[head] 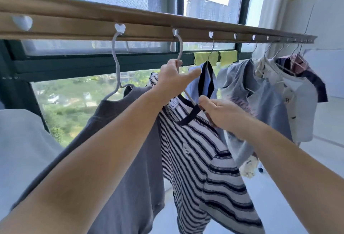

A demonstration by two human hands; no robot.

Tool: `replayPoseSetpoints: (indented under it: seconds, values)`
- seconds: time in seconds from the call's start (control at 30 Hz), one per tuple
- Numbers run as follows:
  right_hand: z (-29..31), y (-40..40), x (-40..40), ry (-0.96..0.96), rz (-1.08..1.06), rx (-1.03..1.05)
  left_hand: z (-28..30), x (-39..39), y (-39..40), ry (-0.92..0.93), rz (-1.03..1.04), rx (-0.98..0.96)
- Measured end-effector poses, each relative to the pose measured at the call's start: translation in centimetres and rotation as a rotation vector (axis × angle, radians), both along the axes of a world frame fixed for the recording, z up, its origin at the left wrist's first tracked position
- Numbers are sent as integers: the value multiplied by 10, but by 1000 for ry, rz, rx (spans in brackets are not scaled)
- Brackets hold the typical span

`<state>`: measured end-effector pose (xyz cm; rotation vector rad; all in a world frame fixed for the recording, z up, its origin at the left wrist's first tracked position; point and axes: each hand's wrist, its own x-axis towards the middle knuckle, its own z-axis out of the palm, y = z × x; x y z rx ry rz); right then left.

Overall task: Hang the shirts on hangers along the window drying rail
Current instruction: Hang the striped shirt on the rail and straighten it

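A wooden drying rail [149, 27] with heart-shaped holes runs across the window. A navy-and-white striped shirt [204, 163] hangs on a pale hanger [179, 47] hooked through one hole. My left hand [173, 79] grips that hanger's neck just below the hook. My right hand [219, 114] pinches the striped shirt's dark collar at the hanger's right shoulder. Left of it a grey shirt [122, 140] hangs on another pale hanger [116, 60].
Several more garments hang to the right along the rail: a blue shirt with dark trim [206, 83], a light blue shirt [260, 99], a white one [299, 107]. Window frame [93, 62] lies behind; a white curtain [270, 10] and wall stand at right.
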<state>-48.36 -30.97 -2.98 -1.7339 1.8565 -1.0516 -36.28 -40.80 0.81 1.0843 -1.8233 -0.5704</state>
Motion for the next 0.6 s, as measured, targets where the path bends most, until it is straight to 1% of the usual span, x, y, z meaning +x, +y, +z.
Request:
replayPoseSetpoints:
  seconds: [0.07,0.13,0.23,0.33,0.43,0.53,0.6]
  values:
    - [-2,-7,0,-85,5,-94,0,-2,-2,-36,103,-32]
    - [-4,-16,-4,-14,-6,-176,0,-3,-4,-73,160,-38]
    - [-7,-25,-7,133,-37,-206,0,1,-6,-94,169,-51]
    - [-12,-37,-8,184,-87,-220,-1,6,-9,-108,171,-43]
    - [-16,-46,-6,216,-117,-210,-2,9,-10,-138,218,-43]
    - [-17,-53,-3,215,-39,-208,-2,11,-10,-175,288,-53]
    - [-18,-59,-1,290,55,-189,-3,14,-9,-193,328,-54]
